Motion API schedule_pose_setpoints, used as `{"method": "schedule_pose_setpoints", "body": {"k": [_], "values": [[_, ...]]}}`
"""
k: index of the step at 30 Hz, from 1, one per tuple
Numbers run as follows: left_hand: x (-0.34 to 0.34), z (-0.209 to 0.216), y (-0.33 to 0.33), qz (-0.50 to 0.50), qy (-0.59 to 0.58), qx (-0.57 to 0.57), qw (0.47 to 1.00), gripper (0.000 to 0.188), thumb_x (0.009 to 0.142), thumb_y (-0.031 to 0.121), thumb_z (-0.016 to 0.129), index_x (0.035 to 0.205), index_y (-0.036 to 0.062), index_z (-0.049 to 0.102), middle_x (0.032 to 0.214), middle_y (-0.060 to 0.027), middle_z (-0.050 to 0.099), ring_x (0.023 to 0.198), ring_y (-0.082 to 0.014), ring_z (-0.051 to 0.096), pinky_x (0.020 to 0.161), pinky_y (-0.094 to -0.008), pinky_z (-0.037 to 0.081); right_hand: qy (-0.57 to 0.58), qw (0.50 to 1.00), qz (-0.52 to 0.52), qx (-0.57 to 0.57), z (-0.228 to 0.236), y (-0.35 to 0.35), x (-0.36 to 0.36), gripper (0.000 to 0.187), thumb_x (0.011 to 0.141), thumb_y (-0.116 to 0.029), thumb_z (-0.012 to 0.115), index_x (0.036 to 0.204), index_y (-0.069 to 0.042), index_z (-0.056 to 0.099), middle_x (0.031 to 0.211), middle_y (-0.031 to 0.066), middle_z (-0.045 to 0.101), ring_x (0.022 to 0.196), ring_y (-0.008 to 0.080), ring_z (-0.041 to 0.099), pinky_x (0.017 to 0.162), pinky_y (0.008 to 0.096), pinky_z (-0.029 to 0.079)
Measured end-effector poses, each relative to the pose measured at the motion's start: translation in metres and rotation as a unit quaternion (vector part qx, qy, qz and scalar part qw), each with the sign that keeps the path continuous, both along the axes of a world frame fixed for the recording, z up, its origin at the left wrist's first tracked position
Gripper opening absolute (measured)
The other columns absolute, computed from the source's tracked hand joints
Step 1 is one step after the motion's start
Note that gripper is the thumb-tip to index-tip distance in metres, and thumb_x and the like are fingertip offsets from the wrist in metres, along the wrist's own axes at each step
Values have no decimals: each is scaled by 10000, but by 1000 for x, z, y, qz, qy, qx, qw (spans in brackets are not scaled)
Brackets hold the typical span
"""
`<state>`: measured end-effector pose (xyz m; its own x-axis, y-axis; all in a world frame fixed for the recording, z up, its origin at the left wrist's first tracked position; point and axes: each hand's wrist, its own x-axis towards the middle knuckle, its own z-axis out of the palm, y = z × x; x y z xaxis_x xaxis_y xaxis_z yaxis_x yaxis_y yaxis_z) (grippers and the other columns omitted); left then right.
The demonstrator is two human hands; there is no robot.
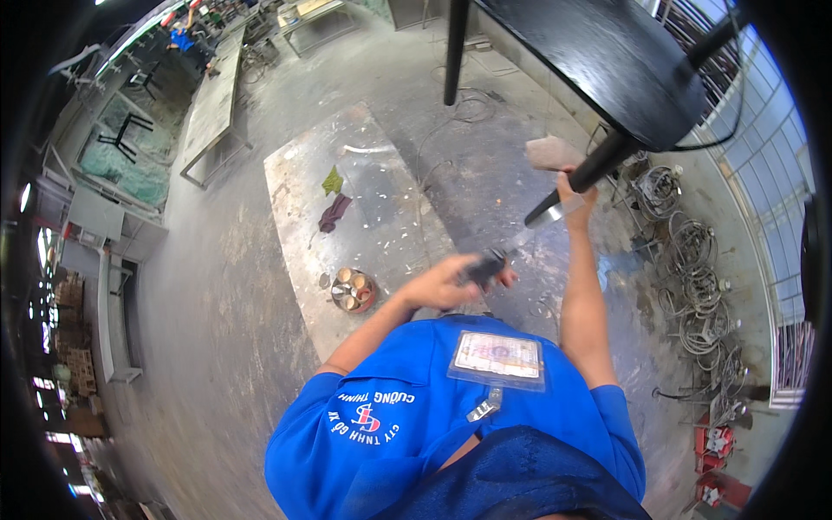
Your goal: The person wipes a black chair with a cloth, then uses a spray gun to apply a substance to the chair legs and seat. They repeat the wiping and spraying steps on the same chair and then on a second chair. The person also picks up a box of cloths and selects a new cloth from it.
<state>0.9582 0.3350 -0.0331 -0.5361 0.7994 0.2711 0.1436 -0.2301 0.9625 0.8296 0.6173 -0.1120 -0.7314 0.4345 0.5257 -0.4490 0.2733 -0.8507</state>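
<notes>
Table leg (579,178) (black, tilted) gripped by right hand (575,192); left hand (451,282) closed on dark tool (485,267).

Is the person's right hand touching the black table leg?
Yes, the right hand grips the black table leg near its lower end.

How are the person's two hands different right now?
The left hand is low, near the chest, gripping a dark-handled tool; the right hand is stretched up to the black table leg. The left arm is bent; the right arm is nearly straight. The right hand holds a brownish pad against the leg; the left holds none. Both hands are bare.
</notes>
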Motion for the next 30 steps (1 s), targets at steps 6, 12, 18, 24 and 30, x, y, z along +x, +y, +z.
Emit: {"method": "schedule_pose_setpoints", "body": {"k": [6, 12, 18, 24, 30], "values": [[-57, 66, -53, 383, -65, -62, 919, 753, 888, 688, 308, 1180, 13, 467, 932, -141, 655, 843, -211, 664, 562, -253, 524, 2, 1000, -2, 4, -13, 4, -29, 134, 738, -105, 710, 822, -36, 633, 696, 36, 637, 620, 110, 608, 574, 275, 479], [-75, 145, -59, 436, 104, -297, 843, 500, 916, 439, 559, 1208, 43, 470, 646, -21, 517, 502, -113, 508, 467, -251, 421, 38, 998, -11, 40, -19, -8, -56, 251, 687, -152, 728, 856, -22, 596, 735, 111, 635, 678, 263, 639, 652, 341, 494], [-101, 263, -33, 477, 209, -493, 697, 586, 884, 512, 570, 1235, 51, 480, 560, -19, 501, 451, -101, 486, 437, -280, 404, 54, 998, 14, 2, -9, -27, -62, 237, 676, -148, 726, 813, -22, 579, 761, 132, 590, 701, 305, 609, 674, 379, 480], [-142, 319, 17, 499, 353, -513, 603, 543, 898, 525, 521, 1159, 51, 567, 615, -27, 526, 466, -90, 501, 438, -269, 451, 58, 998, -4, 26, -1, -35, -55, 267, 673, -167, 723, 807, 5, 569, 773, 173, 578, 717, 358, 600, 668, 406, 476], [-205, 339, 114, 476, 435, -475, 599, 642, 859, 626, 516, 1081, 25, 562, 582, -65, 559, 491, -166, 592, 465, -288, 487, 50, 999, 12, -5, 2, -37, -32, 293, 678, -167, 725, 838, 3, 548, 764, 188, 580, 722, 371, 600, 666, 410, 476]]}}
